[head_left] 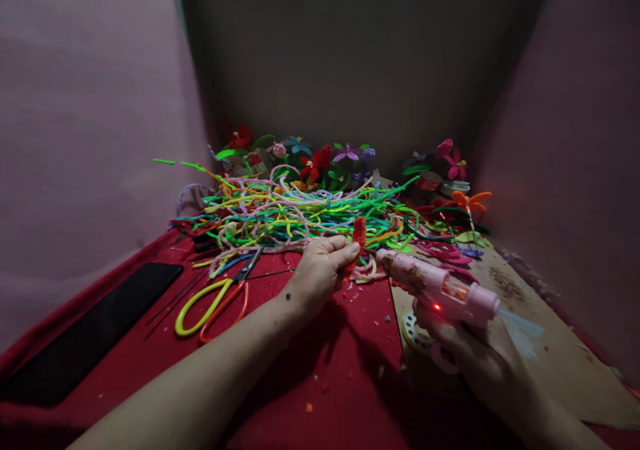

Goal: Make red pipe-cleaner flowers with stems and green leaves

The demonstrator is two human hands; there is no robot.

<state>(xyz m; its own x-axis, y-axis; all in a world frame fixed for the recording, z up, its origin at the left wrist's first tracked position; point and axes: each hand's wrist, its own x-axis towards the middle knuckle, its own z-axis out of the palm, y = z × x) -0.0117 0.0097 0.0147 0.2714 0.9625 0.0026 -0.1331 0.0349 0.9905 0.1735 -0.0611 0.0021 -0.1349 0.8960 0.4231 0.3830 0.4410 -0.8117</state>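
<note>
My left hand [320,270] pinches a small red pipe-cleaner piece [358,233] between thumb and fingers, just in front of a big heap of coloured pipe cleaners [300,213]. My right hand [465,350] grips a pink hot glue gun [440,290], whose red light is lit. The gun's nozzle points left, right beside the red piece. Both hands hover over a red cloth [325,370].
Two pairs of scissors, yellow-handled [205,303] and red-handled [227,307], lie left of my left hand. A black flat slab [90,333] lies at far left. Finished pipe-cleaner flowers [320,160] line the back wall. A cardboard sheet [550,363] lies under the right hand.
</note>
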